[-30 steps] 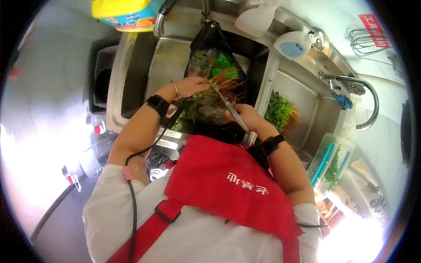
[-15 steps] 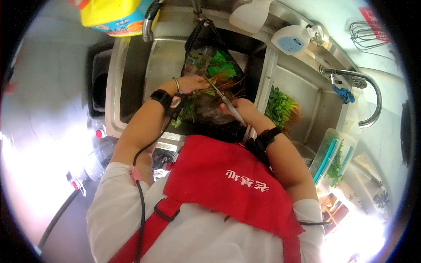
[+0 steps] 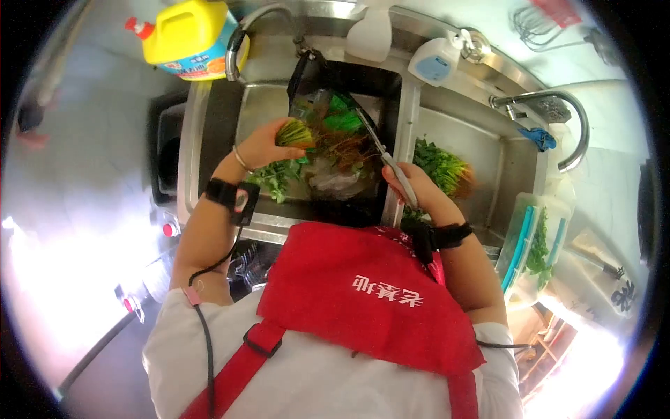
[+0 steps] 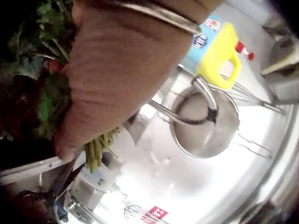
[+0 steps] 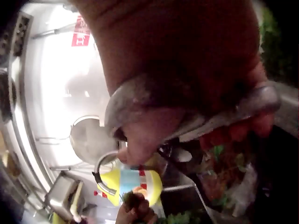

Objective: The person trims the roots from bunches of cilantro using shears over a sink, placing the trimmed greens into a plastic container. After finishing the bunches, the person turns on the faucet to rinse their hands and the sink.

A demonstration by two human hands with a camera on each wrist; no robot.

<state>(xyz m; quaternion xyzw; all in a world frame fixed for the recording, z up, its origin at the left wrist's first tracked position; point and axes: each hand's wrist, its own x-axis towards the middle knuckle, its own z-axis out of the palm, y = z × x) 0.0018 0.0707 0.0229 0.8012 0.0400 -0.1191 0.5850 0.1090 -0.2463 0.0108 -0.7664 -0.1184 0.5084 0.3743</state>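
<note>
In the head view, the left hand grips a bunch of green stems, cut ends toward the right, leaves hanging below the hand. Stems also show past the fingers in the left wrist view. The right hand holds scissors by the handles, blades pointing up and left over a black bag. Brown roots and clear plastic lie in the bag beside green packaging. In the right wrist view, fingers and thumb wrap the grey scissor handles.
More leafy greens with roots lie in the right basin. Around the sinks stand a yellow jug, a spray bottle, curved taps and a clear container. A pan shows in the left wrist view.
The left hand has moved left with the bunch, whose stems now show without roots at the cut end. The scissors have moved right, away from the bunch.
</note>
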